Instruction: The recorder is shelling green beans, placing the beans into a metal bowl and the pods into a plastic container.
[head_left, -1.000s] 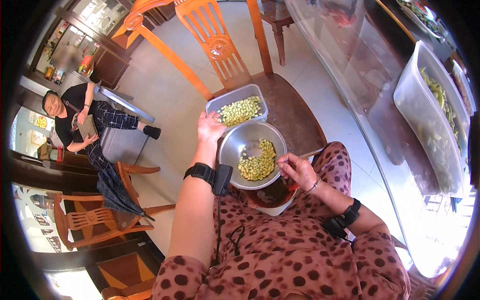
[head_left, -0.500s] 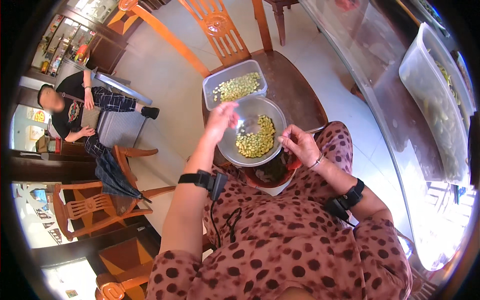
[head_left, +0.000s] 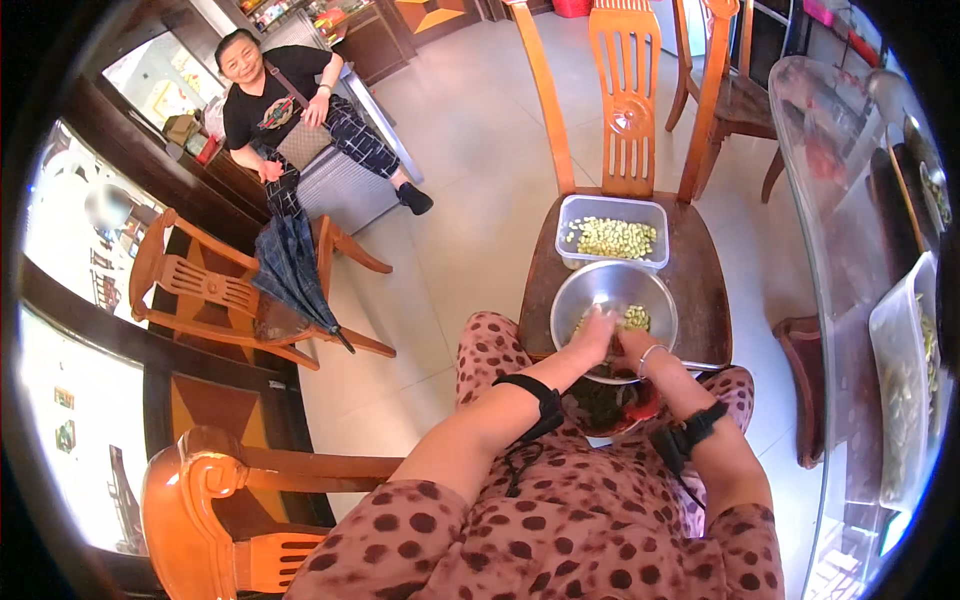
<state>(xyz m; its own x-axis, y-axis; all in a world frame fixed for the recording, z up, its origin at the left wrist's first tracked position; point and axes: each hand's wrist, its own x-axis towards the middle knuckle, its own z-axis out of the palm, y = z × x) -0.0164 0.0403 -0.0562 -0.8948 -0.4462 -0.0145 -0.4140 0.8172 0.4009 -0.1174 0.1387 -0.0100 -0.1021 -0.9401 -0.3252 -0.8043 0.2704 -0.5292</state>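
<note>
A metal bowl [head_left: 660,285] stands at the front of a wooden chair seat, with shelled green beans [head_left: 636,318] in it. My left hand [head_left: 597,336] and my right hand [head_left: 632,348] meet over its near side. Both have their fingers bent inward and close together. Whatever they pinch is too small and hidden to make out. Behind the bowl sits a clear plastic tub [head_left: 570,215] with more pale green beans [head_left: 615,238]. Under my wrists, a red container [head_left: 645,405] holds dark scraps.
A glass-topped table [head_left: 815,200] runs along the right, bearing a translucent bin [head_left: 900,380]. At left, a seated person [head_left: 290,110] holds a bag. A folded umbrella [head_left: 292,265] leans on a wooden chair [head_left: 210,285]. Another chair [head_left: 215,480] is close at lower left.
My hands were apart at the bowl's two sides; now they are together over it. The view has shifted, so the bowl and chair appear farther right and lower.
</note>
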